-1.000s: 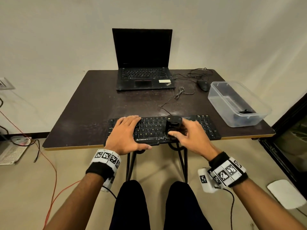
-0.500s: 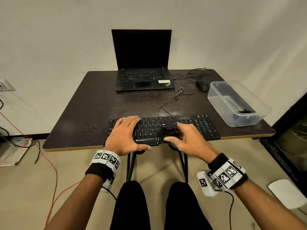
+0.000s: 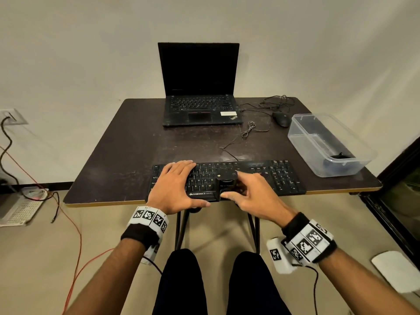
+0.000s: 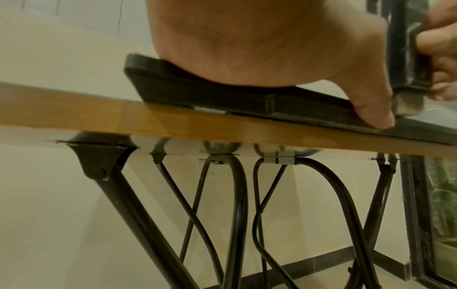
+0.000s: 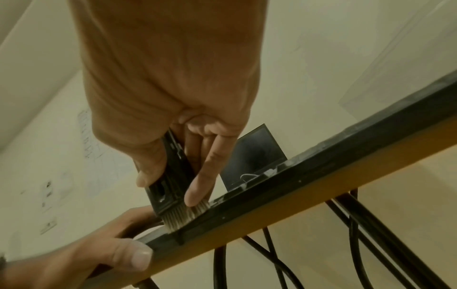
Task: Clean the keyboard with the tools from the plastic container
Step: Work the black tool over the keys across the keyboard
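One brush [image 3: 228, 183] has slid nearer the keyboard's [image 3: 281, 178] front edge.

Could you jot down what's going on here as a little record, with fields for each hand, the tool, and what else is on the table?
left hand: lies flat on the left half of the keyboard, thumb at its front edge
right hand: grips a black brush
brush: bristles down on the keyboard's front edge
plastic container: open, on the right of the table, something dark inside
laptop: open at the back, screen dark
mouse: beside the container
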Available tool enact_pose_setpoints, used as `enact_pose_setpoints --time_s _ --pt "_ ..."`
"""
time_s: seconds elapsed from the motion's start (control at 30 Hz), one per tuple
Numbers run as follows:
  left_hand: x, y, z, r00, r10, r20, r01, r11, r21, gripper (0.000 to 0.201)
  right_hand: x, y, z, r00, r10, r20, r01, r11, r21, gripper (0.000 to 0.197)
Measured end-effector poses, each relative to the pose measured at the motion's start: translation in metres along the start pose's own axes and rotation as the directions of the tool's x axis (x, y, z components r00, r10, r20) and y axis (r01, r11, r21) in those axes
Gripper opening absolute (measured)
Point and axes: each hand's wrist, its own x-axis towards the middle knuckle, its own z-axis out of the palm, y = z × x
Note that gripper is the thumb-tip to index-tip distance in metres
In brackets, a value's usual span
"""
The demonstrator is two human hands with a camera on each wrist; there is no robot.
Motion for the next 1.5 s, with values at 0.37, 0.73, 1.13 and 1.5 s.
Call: enact_pose_setpoints --time_s 0.37,0.73,1.13,1.5 --pt "0.001 0.000 -0.001 1.000 -0.005 0.021 0.005 1.000 0.001 0.132 0.012 0.003 -0.007 0.997 0.038 -0.062 -0.041 0.997 -0.058 0.039" --pt "0.000 0.001 -0.001 1.000 -0.012 0.024 0.012 1.000 0.012 0.132 0.018 0.000 -0.009 0.999 0.042 0.021 -0.040 0.996 -0.077 0.040" --pt "-0.002 0.002 0.000 1.000 -0.005 0.005 0.005 1.000 -0.017 0.129 0.027 -0.008 -0.014 0.987 0.060 0.148 -0.047 0.995 -0.088 0.037" --pt "-0.001 0.000 0.000 1.000 -0.005 0.013 0.005 1.000 -0.002 0.128 0.023 -0.010 -0.005 0.995 0.064 0.077 -0.063 0.998 -0.014 0.036"
